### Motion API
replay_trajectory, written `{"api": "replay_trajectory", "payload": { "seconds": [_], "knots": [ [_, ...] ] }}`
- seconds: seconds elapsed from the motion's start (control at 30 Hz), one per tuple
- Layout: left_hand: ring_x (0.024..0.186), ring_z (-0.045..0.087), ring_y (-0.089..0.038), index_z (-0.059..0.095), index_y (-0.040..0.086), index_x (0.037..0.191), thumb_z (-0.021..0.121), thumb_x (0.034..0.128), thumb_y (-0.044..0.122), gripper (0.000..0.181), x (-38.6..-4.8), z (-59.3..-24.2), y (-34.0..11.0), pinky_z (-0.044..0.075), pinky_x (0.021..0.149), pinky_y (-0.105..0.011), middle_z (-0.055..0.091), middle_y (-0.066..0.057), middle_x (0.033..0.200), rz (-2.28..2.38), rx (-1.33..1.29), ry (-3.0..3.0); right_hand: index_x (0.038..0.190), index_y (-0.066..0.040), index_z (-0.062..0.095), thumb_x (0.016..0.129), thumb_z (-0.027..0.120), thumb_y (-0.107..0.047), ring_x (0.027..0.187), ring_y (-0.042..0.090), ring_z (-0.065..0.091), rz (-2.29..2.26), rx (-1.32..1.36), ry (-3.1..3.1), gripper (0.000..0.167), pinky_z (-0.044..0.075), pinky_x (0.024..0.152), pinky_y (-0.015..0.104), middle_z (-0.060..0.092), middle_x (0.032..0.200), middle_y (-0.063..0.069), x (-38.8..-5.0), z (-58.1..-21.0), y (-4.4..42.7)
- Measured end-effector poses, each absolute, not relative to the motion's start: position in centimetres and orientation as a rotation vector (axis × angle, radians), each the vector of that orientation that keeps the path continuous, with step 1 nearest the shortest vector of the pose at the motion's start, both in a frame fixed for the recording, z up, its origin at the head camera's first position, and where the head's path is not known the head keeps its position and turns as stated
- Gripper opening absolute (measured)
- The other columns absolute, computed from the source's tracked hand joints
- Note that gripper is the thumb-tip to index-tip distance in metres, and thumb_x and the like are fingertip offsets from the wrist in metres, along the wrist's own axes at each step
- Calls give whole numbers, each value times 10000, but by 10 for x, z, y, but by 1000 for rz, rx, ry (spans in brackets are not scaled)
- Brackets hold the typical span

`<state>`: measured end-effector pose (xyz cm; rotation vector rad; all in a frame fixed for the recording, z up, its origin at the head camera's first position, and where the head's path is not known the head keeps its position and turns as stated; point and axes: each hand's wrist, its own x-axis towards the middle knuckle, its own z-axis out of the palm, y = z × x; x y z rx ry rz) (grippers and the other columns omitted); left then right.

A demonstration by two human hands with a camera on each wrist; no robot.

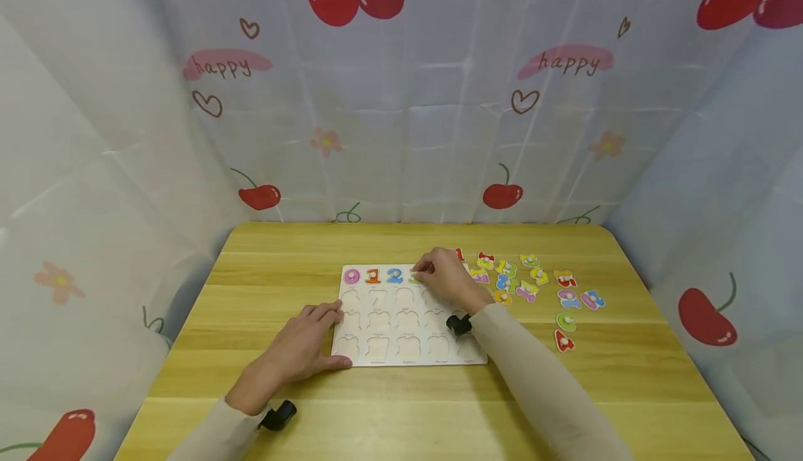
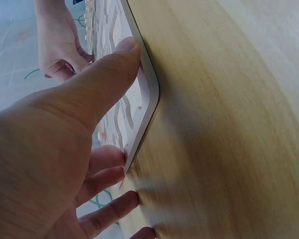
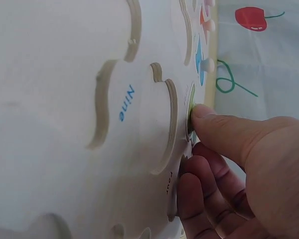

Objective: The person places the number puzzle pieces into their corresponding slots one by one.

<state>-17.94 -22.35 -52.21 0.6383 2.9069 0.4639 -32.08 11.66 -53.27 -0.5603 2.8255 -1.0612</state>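
Note:
A pale wooden number puzzle board point(image 1: 392, 314) lies flat on the table, with several shaped recesses. Purple 0 point(image 1: 352, 276), orange 1 point(image 1: 373, 276) and blue 2 point(image 1: 394, 276) sit in its top row. My right hand point(image 1: 453, 281) pinches a green number piece point(image 3: 192, 102) at the top-row slot beside the 2; the fingers hide most of it. On the board's left side, my left hand point(image 1: 300, 344) rests with its thumb point(image 2: 120, 57) over the near corner. Its index finger touches the edge while other fingers lie on the table.
Several loose colourful number pieces point(image 1: 527, 292) with knobs are scattered right of the board, some overlapping. A red piece point(image 1: 564, 341) lies nearest the front. The wooden table point(image 1: 401, 412) is enclosed by a cherry-print curtain point(image 1: 401, 133) at the back and sides.

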Motion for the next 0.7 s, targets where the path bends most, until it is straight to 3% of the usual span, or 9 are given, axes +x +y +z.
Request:
{"api": "replay_trajectory", "payload": {
  "seconds": [0.3, 0.53, 0.7],
  "knots": [
    [1534, 589, -461, 680, 27, 1538, 990, 903, 591, 904, -179, -518, -222, 594, 1161, -693, 568, -181, 1772, 460, 631, 2903, 1099, -149, 905, 1093, 849, -185, 978, 170, 691, -1028, -495, 2813, 66, 601, 889, 344, 785, 1107, 42, -322, -532, 120],
    [1539, 587, -466, 680, 31, 1536, 987, 904, 594, 900, -178, -519, -221, 595, 1152, -699, 569, -179, 1771, 458, 636, 2902, 1139, -109, 894, 1087, 852, -165, 1000, 200, 700, -1020, -480, 2838, 88, 626, 922, 385, 782, 1134, 76, -313, -529, 131],
    [1540, 586, -466, 678, 37, 1543, 981, 906, 608, 908, -179, -520, -221, 595, 1151, -698, 567, -174, 1773, 445, 635, 2903, 1199, -110, 883, 1092, 845, -189, 975, 205, 681, -1009, -436, 2865, 139, 587, 850, 349, 763, 1128, 81, -303, -524, 147]
  ]
}}
